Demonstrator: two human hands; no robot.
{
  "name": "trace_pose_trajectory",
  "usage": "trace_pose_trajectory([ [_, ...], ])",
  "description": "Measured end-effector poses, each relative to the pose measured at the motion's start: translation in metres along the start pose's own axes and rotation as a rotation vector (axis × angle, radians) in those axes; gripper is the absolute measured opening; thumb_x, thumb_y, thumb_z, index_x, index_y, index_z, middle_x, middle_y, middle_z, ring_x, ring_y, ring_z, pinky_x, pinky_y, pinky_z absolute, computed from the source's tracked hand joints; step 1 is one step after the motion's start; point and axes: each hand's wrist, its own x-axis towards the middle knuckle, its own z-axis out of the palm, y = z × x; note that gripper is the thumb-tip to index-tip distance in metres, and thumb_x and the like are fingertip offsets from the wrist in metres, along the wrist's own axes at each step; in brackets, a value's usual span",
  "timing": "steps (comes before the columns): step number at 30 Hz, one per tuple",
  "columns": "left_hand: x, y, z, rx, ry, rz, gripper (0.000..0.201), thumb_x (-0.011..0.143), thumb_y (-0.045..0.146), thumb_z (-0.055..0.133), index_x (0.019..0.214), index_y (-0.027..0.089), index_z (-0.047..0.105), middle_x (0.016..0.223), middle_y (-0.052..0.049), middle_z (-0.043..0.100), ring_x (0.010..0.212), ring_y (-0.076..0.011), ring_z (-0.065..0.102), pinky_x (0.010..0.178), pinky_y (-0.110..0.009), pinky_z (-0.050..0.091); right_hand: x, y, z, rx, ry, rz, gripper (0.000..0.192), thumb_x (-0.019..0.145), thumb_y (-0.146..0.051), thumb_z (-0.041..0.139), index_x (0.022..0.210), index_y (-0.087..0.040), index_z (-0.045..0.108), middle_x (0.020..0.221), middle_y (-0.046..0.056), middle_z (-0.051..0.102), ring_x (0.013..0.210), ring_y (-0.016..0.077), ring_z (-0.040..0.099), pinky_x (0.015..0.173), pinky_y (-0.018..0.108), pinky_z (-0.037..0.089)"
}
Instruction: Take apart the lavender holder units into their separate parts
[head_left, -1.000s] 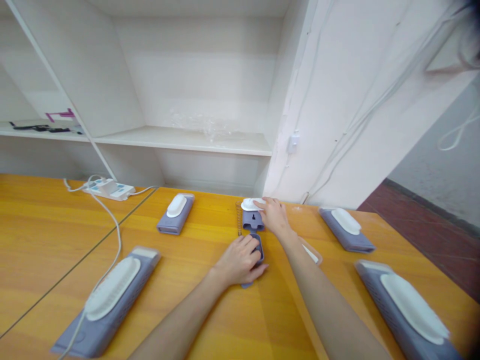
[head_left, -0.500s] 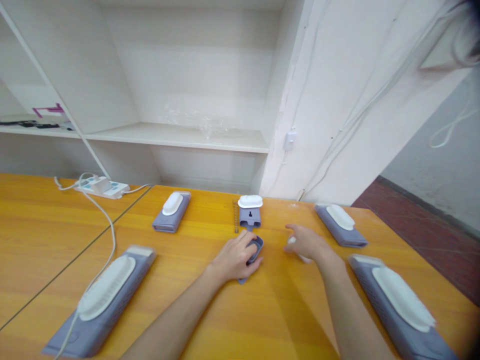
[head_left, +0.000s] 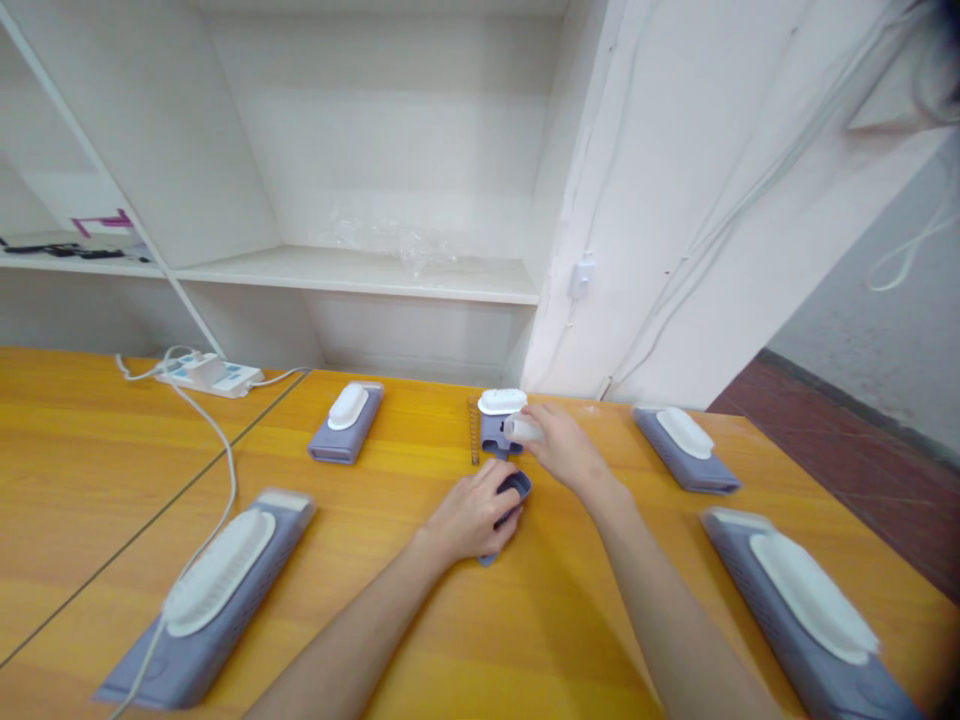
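My left hand (head_left: 474, 510) is closed on a grey-purple plastic part with a hollow oval end (head_left: 514, 486), which rests on the table. In my right hand (head_left: 564, 445) is a small white cylindrical piece (head_left: 523, 429), pinched between the fingers and held above the part. Just behind it lies a flat grey-purple plastic body (head_left: 493, 441) with a notched front end, partly hidden by the white piece. A white oval pad (head_left: 502, 402) sits at that body's far end. Beside it on the left stands out a thin coil spring (head_left: 474, 432).
Flat grey-purple pieces topped with white oval pads lie around: back left (head_left: 346, 425), front left (head_left: 225, 590), back right (head_left: 686, 450) and front right (head_left: 810, 610). A white power strip (head_left: 210, 374) and its cable (head_left: 229, 455) run along the left. White shelving (head_left: 360, 275) stands behind the table.
My right hand has lifted the white cylindrical piece from the table and carried it left, over the notched plastic body. My left hand keeps its hold with little movement.
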Motion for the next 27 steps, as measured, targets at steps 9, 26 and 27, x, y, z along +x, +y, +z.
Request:
trace_pose_trajectory([
  [9, 0.003, 0.001, -0.003, 0.104, -0.008, 0.005, 0.017, 0.091, 0.026, 0.046, 0.092, 0.019, 0.062, 0.109, -0.008, 0.054, 0.095, -0.0201, 0.05, 0.079, -0.033, 0.046, 0.01, -0.033, 0.015, -0.047, 0.166, -0.051, 0.046, 0.077, -0.011, 0.059, 0.121, -0.024, 0.057, 0.121, 0.01, 0.055, 0.113, 0.0278, 0.043, 0.091, 0.039, 0.033],
  [26, 0.01, 0.042, 0.007, 0.427, -0.254, -0.334, 0.03, 0.092, 0.023, 0.043, 0.074, 0.009, 0.063, 0.065, -0.012, 0.06, 0.061, -0.0231, 0.06, 0.053, -0.032, 0.044, -0.068, 0.015, 0.008, -0.033, -0.083, -0.02, 0.019, 0.084, -0.031, 0.053, 0.081, -0.021, 0.068, 0.087, 0.006, 0.065, 0.086, 0.0195, 0.056, 0.076, 0.028, 0.038],
  [27, 0.011, 0.051, 0.009, 0.438, -0.265, -0.37, 0.03, 0.091, 0.022, 0.045, 0.072, 0.008, 0.063, 0.063, -0.013, 0.06, 0.059, -0.0241, 0.059, 0.052, -0.033, 0.044, -0.068, 0.02, 0.007, -0.052, -0.09, 0.01, 0.018, 0.084, -0.029, 0.053, 0.082, -0.021, 0.068, 0.087, 0.006, 0.065, 0.085, 0.0196, 0.056, 0.076, 0.028, 0.038],
])
